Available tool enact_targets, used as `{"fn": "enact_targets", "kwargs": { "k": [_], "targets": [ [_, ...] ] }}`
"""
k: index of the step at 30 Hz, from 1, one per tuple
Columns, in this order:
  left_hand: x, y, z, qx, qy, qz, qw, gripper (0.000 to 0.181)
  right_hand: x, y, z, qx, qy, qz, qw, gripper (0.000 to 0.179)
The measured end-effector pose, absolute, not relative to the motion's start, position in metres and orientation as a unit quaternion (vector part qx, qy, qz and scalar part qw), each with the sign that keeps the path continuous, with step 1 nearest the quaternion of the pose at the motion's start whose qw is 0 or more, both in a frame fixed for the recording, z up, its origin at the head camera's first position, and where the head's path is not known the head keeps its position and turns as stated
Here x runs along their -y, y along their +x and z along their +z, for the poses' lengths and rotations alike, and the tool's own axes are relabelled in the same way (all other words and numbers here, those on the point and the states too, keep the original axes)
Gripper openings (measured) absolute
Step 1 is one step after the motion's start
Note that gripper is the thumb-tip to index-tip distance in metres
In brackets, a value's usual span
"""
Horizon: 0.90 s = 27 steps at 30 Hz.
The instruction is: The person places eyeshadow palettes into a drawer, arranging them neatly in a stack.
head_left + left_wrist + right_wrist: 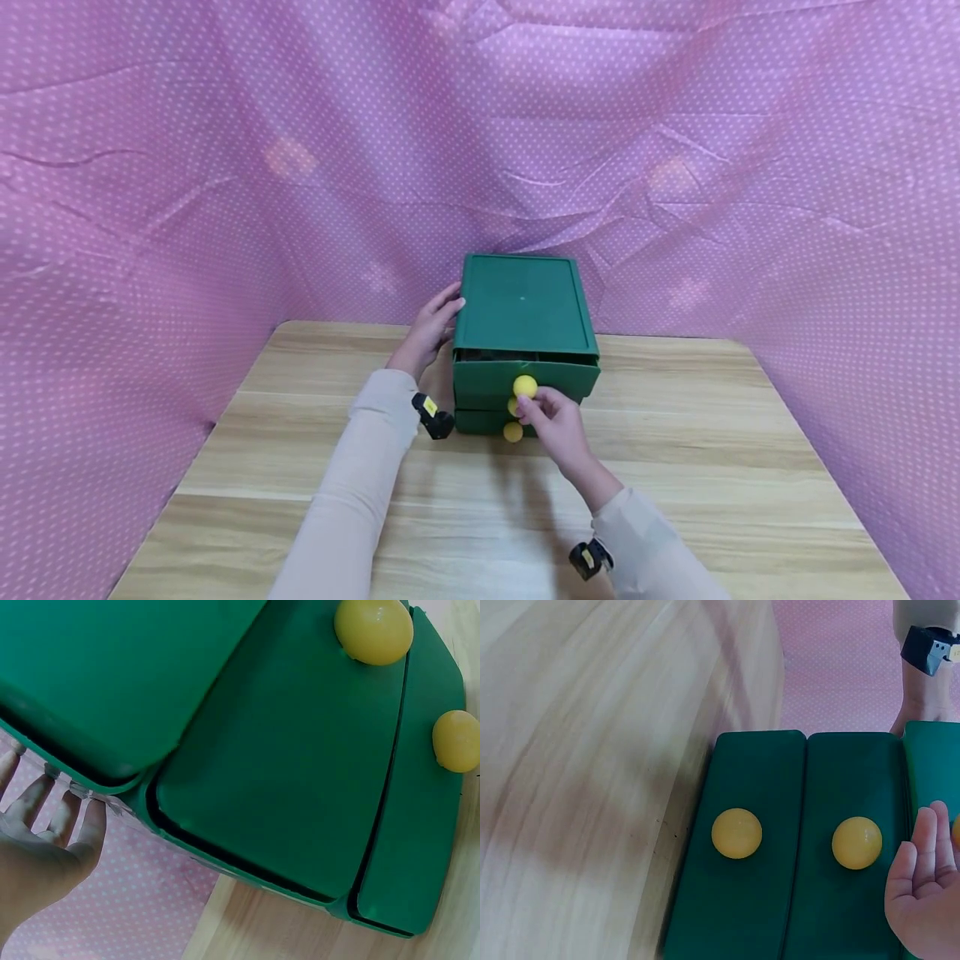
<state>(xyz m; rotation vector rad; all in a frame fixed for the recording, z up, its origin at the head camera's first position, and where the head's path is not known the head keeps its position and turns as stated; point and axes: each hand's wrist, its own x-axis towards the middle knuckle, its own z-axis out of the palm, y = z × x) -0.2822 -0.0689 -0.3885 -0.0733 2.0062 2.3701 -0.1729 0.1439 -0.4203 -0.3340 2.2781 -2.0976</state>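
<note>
A green box of three stacked drawers (522, 304) stands at the middle of the table's far part. My right hand (558, 425) pinches the round yellow knob (525, 386) of the top drawer (480, 382) between thumb and fingers. That drawer juts a little past the two below, with a dark slit along its upper edge. Fingers extended, my left hand (429, 333) rests against the box's left side. The middle knob (856, 843) and bottom knob (736, 833) sit on drawers that are flush with each other.
Pink dotted cloth (480, 150) hangs behind and on both sides of the wooden table (315, 433). Both wrists carry a small black camera, one at the left cuff (432, 417) and one at the right cuff (590, 558).
</note>
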Motion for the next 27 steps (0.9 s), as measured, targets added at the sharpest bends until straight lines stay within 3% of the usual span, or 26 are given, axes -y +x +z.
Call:
{"fn": "enact_targets", "kwargs": {
  "k": [27],
  "targets": [
    [0.07, -0.275, -0.388, -0.649, -0.002, 0.761, 0.013, 0.044, -0.143, -0.188, -0.419, -0.753, -0.114, -0.647, 0.028, 0.023]
  ]
}}
